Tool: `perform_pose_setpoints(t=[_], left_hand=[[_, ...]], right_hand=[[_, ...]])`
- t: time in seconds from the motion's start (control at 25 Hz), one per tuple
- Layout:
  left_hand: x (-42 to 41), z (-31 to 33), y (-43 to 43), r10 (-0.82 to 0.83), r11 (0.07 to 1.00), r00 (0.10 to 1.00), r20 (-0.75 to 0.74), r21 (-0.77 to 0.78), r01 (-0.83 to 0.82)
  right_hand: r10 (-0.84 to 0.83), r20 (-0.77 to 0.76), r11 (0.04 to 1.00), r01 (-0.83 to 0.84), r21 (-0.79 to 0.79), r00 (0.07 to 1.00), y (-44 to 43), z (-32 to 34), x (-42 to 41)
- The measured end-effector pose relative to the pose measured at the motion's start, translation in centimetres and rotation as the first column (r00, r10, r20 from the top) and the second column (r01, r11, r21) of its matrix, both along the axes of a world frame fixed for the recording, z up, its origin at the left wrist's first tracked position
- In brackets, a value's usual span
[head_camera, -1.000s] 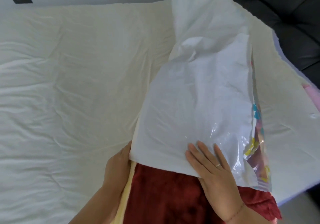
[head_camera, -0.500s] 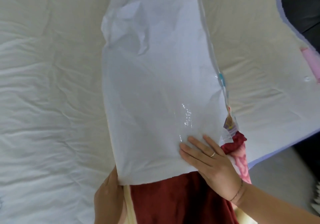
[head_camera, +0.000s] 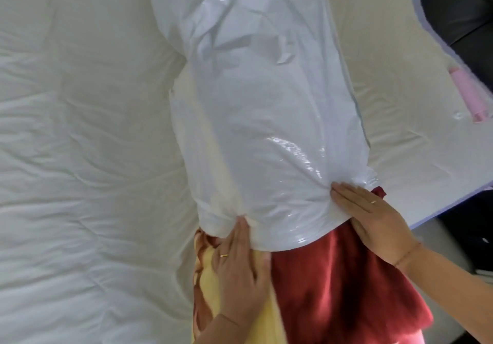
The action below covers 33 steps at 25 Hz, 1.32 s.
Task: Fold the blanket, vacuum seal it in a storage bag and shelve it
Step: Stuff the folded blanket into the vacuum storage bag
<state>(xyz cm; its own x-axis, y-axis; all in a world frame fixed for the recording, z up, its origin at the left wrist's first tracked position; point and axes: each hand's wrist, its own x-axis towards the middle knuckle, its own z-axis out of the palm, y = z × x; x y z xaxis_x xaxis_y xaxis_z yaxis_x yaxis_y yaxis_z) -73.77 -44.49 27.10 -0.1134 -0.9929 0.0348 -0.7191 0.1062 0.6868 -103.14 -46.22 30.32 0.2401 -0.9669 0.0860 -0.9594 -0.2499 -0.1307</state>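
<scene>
A white plastic storage bag (head_camera: 256,119) lies lengthwise on the bed, its mouth toward me and drawn over the far part of the folded blanket. The blanket's red plush side (head_camera: 333,277) and yellow underside (head_camera: 205,266) stick out of the mouth toward me. My left hand (head_camera: 237,263) lies flat on the blanket, with its straight fingertips on the bunched left corner of the bag's rim. At the right corner of the rim, my right hand (head_camera: 373,218) rests with straight fingers on the wrinkled plastic, thumb along the edge.
A wrinkled white sheet (head_camera: 80,157) covers the bed on the left. A pink cylindrical object (head_camera: 469,95) lies near the bed's right edge. Dark upholstery (head_camera: 453,2) stands at the top right, with floor below the bed's corner.
The bag has dropped from upright to lying over the blanket and covers more of it. My left hand came out from under the bag onto its rim. My right hand slid to the right corner.
</scene>
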Motion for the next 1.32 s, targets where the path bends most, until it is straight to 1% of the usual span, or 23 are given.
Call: perform_pose_setpoints(t=[0.04,0.12,0.2,0.28,0.32,0.36,0.4,0.44,0.48,0.52,0.56,0.6,0.64,0.68,0.72,0.76,0.84,0.92,1.08,1.16,1.24,1.28,1.32], left_hand=[[-1.7,0.2,-0.3,-0.044,0.999,0.999,0.015,0.010,0.044],[-5.4,0.3,-0.6,-0.127,0.991,0.992,-0.001,0.041,0.127],[-8.6,0.4,-1.0,-0.204,0.979,0.979,0.023,0.026,0.203],[-11.2,0.1,-1.7,-0.338,0.938,0.941,0.012,0.079,0.336],[-12.4,0.0,-2.3,-0.387,0.913,0.922,-0.025,0.127,0.387],[-13.2,-0.4,-2.8,-0.429,0.875,0.897,-0.111,0.196,0.443],[-14.1,0.1,-3.1,-0.458,0.849,0.867,-0.197,0.193,0.492],[-14.9,0.9,-3.1,-0.448,0.862,0.863,-0.236,0.143,0.487],[-15.1,1.2,-3.0,-0.379,0.911,0.879,-0.291,0.049,0.409],[-14.5,1.2,-2.9,-0.219,0.974,0.900,-0.376,-0.021,0.228],[-13.8,0.2,-2.7,0.021,0.999,0.904,-0.427,-0.024,-0.035],[-12.6,-1.3,-2.6,0.286,0.952,0.877,-0.387,0.010,-0.306],[-11.0,-3.1,-2.8,0.494,0.867,0.823,-0.282,0.079,-0.493],[-9.8,-5.2,-3.1,0.590,0.805,0.789,-0.170,0.192,-0.561],[-8.9,-6.8,-3.5,0.587,0.785,0.801,-0.116,0.325,-0.528],[-8.5,-8.2,-4.1,0.553,0.778,0.821,-0.141,0.441,-0.448],[-9.2,-9.7,-5.6,0.507,0.778,0.809,-0.298,0.562,-0.281],[-10.4,-10.5,-6.8,0.522,0.766,0.725,-0.449,0.621,-0.166],[-14.1,-9.4,-7.6,0.498,0.798,0.649,-0.576,0.597,-0.083],[-16.5,-8.3,-7.8,0.474,0.836,0.631,-0.614,0.539,-0.104],[-18.6,-7.3,-7.5,0.446,0.863,0.673,-0.590,0.484,-0.148],[-19.8,-6.7,-7.2,0.434,0.874,0.715,-0.548,0.449,-0.187],[-21.0,-6.0,-6.9,0.414,0.887,0.762,-0.498,0.408,-0.216]], right_hand=[[-0.089,0.001,0.996,0.089,0.033,0.996,0.3,1.0,-0.6],[-0.282,0.056,0.959,0.281,0.024,0.958,1.5,2.6,0.4],[-0.326,0.111,0.945,0.325,0.028,0.939,3.3,2.9,4.3],[-0.353,0.071,0.935,0.348,0.073,0.933,4.5,1.2,6.2],[-0.414,0.057,0.905,0.405,0.129,0.909,4.3,0.1,5.3],[-0.477,0.041,0.867,0.463,0.183,0.878,3.7,-1.4,3.6],[-0.513,0.021,0.838,0.496,0.227,0.858,3.3,-2.8,1.5],[-0.517,0.009,0.828,0.498,0.257,0.856,3.1,-4.0,-0.9],[-0.507,-0.002,0.832,0.489,0.262,0.862,3.0,-4.9,-3.0],[-0.498,-0.002,0.837,0.481,0.260,0.867,2.9,-5.8,-4.7],[-0.490,0.015,0.843,0.469,0.263,0.872,2.8,-6.4,-6.3],[-0.485,0.041,0.846,0.458,0.272,0.873,2.6,-6.7,-7.6],[-0.485,0.075,0.847,0.447,0.287,0.872,2.4,-6.9,-8.8],[-0.480,0.114,0.851,0.430,0.300,0.870,2.2,-6.9,-10.0],[-0.468,0.148,0.859,0.410,0.306,0.871,2.2,-7.0,-11.0],[-0.454,0.180,0.869,0.388,0.306,0.873,2.3,-7.2,-11.8],[-0.415,0.237,0.893,0.344,0.289,0.878,2.5,-7.6,-13.2],[-0.409,0.293,0.897,0.322,0.303,0.864,2.3,-7.7,-14.2],[-0.443,0.381,0.865,0.275,0.420,0.811,1.3,-6.6,-16.0],[-0.424,0.362,0.874,0.270,0.405,0.830,0.6,-5.3,-17.6],[-0.441,0.285,0.870,0.326,0.370,0.851,0.5,-2.8,-18.6],[-0.475,0.254,0.864,0.392,0.316,0.842,0.8,-1.1,-18.7],[-0.500,0.247,0.864,0.459,0.208,0.830,0.9,0.4,-18.3]])
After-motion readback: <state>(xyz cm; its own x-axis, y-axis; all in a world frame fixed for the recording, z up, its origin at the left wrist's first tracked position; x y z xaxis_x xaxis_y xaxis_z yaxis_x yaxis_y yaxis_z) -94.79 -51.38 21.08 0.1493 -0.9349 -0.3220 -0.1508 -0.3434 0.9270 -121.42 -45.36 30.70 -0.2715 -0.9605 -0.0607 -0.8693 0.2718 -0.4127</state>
